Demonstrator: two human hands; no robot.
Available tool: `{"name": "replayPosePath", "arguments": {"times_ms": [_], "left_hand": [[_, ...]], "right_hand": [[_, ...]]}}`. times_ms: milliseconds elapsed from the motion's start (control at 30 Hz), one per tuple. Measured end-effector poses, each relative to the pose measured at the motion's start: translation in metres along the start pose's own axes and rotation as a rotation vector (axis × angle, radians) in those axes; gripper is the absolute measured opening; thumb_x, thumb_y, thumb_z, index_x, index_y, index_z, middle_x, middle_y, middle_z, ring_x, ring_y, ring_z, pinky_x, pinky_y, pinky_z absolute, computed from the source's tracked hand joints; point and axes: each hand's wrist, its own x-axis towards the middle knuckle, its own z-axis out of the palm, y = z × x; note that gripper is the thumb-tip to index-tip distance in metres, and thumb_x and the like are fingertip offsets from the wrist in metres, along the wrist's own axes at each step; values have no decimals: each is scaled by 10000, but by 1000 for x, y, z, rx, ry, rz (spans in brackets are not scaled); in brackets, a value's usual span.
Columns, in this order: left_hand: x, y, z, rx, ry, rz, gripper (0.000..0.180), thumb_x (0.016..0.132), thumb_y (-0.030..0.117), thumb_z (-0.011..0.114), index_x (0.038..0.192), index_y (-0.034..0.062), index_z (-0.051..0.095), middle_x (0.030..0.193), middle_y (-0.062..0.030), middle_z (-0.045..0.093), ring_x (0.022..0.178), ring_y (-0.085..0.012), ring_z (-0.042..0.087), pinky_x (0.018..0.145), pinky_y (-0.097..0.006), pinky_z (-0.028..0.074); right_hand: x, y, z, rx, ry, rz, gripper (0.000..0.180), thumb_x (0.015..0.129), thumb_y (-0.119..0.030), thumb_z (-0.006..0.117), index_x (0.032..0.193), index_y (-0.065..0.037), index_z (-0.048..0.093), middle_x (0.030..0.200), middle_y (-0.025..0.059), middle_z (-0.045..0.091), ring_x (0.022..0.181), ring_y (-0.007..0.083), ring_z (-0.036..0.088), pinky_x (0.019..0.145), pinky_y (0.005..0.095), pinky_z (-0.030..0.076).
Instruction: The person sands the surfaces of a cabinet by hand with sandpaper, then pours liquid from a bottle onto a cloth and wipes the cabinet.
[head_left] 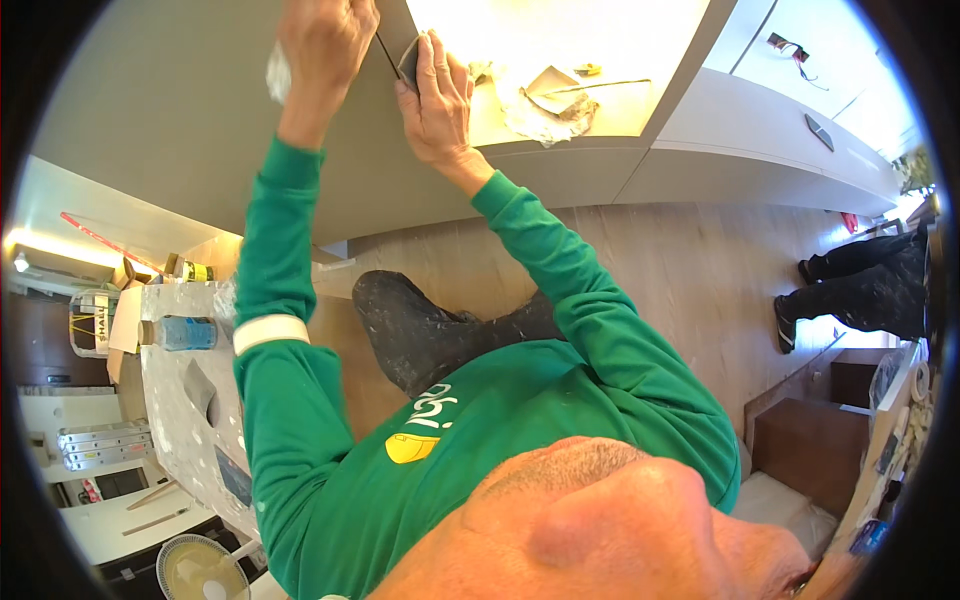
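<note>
My left hand (328,38) is up at the top edge of the view, fingers curled and partly cut off; what they hold cannot be made out. A thin dark line runs beside it toward my right hand, and a blurred white patch (279,75) shows behind its wrist. My right hand (440,100) presses a grey sheet of sandpaper (408,66) to the left edge of a brightly lit niche (620,118) in a grey panel (190,110). Inside the niche lie a crumpled whitish wrapping (545,122), a folded beige piece (552,80) and a thin stick (610,86).
To the left, a table (170,420) under spattered sheeting bears a blue bottle (188,333) and a grey sheet (200,390). A fan (203,570) and a folded ladder (105,445) stand beyond. At right are another person's dark-trousered legs (860,290) and wall wires (795,50).
</note>
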Motion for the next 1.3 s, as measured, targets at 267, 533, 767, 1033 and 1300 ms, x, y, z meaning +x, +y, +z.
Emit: {"name": "replayPosePath", "arguments": {"times_ms": [267, 533, 767, 1033, 1300], "left_hand": [[-154, 80, -153, -193, -241, -1032, 110, 881, 121, 771, 927, 28, 734, 833, -52, 651, 756, -172, 606, 675, -322, 488], [-290, 128, -229, -649, -30, -2053, 244, 975, 151, 698, 1064, -74, 716, 997, -98, 736, 837, -169, 689, 748, -297, 546], [-315, 172, -247, -906, -171, -2272, 252, 985, 180, 697, 1091, -49, 708, 986, -129, 737, 857, -182, 709, 774, -296, 565], [-279, 196, -210, -1162, -226, -2178, 249, 968, 157, 707, 1086, -63, 712, 988, -125, 739, 866, -173, 703, 767, -286, 558], [-287, 219, -200, -1129, -386, -2237, 308, 952, 214, 736, 1092, -60, 716, 972, -103, 737, 814, -159, 686, 723, -279, 539]], "right_hand": [[79, -47, -7, -96, 121, -119, 599, 998, -177, 590, 1508, 69, 397, 1496, 285, 485, 1357, 438, 446, 1089, 548, 377], [-91, 12, -65, -96, -177, 124, 514, 966, -206, 630, 1435, -9, 559, 1402, 255, 579, 1118, 352, 627, 949, 462, 480], [-158, 38, -188, 757, -40, 1331, 356, 1088, -271, 475, 1217, 26, 622, 1103, 147, 706, 949, 244, 735, 755, 363, 609], [-148, 67, -185, 424, -157, 1076, 303, 1011, -144, 593, 1224, 63, 650, 1088, 128, 727, 930, 172, 697, 773, 316, 570], [-7, 96, -78, -108, -403, 652, 552, 869, -391, 751, 1231, 23, 703, 949, 177, 775, 853, 255, 747, 787, 359, 582]]}}
